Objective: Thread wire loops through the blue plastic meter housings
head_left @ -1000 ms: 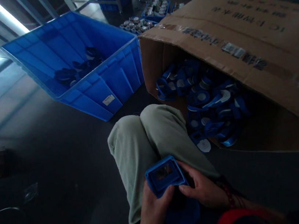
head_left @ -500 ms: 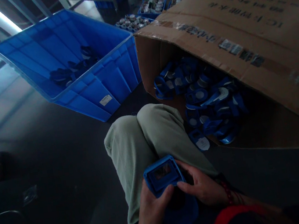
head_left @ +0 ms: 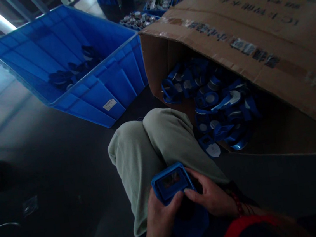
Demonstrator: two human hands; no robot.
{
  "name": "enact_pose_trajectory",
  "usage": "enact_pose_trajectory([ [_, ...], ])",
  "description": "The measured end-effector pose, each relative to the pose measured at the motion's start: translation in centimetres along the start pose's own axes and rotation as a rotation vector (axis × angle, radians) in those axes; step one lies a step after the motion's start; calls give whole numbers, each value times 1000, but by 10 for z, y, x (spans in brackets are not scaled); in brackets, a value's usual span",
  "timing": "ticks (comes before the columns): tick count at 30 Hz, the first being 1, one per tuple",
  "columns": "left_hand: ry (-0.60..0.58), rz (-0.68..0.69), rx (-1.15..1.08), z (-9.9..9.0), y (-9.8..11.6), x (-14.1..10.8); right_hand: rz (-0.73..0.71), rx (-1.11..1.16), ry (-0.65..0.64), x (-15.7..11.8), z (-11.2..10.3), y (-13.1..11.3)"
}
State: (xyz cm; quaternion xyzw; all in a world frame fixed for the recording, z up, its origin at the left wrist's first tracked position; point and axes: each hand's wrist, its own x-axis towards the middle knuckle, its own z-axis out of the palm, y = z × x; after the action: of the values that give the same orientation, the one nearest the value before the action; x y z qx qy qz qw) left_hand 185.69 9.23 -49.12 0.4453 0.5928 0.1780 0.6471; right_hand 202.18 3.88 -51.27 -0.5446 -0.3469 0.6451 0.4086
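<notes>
Over my lap, a blue plastic housing (head_left: 172, 199) with a rectangular window is held between both hands. My left hand (head_left: 162, 212) grips its left side, thumb lying along the lower edge of the window part. Opposite it, my right hand (head_left: 212, 197) closes on the right side, its thumb pressed near the left thumb. Lower down, the housing's rounded blue end (head_left: 192, 227) shows dimly below the thumbs. The fingers under the housing are hidden.
To the right, a tipped cardboard box (head_left: 241, 44) holds many similar blue housings (head_left: 210, 99); one loose housing (head_left: 210, 146) lies at its edge. A large blue bin (head_left: 122, 76) with dark blue pieces stands ahead left. Smaller filled trays (head_left: 138, 21) sit behind it.
My right thumb has shifted slightly left along the housing, closer to the left thumb. Both hands keep their hold, and the view has moved a little.
</notes>
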Motion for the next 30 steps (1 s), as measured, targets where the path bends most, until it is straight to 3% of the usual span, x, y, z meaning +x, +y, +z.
enact_pose_trajectory([
  [5,5,-37,44,-5,-6,-6,10,61,-72,-3,-5,-4],
  [7,154,23,148,-10,-15,-11,31,98,-64,-4,-7,-2],
  [8,286,121,237,-13,-20,-14,52,125,-61,-4,-7,-1],
  [10,542,455,487,-18,-25,-18,84,164,-49,-5,-7,0],
  [11,590,646,632,-21,-26,-19,92,164,-43,-6,-8,0],
  [13,485,944,881,-23,-21,-19,92,140,-32,-6,-8,0],
  [16,232,1080,989,-17,-6,-13,103,96,-2,-5,-8,0],
  [22,179,1054,807,1,11,-5,86,69,-11,-4,-7,-3],
  [30,111,976,806,5,13,-5,36,72,-137,-4,-9,-5],
])
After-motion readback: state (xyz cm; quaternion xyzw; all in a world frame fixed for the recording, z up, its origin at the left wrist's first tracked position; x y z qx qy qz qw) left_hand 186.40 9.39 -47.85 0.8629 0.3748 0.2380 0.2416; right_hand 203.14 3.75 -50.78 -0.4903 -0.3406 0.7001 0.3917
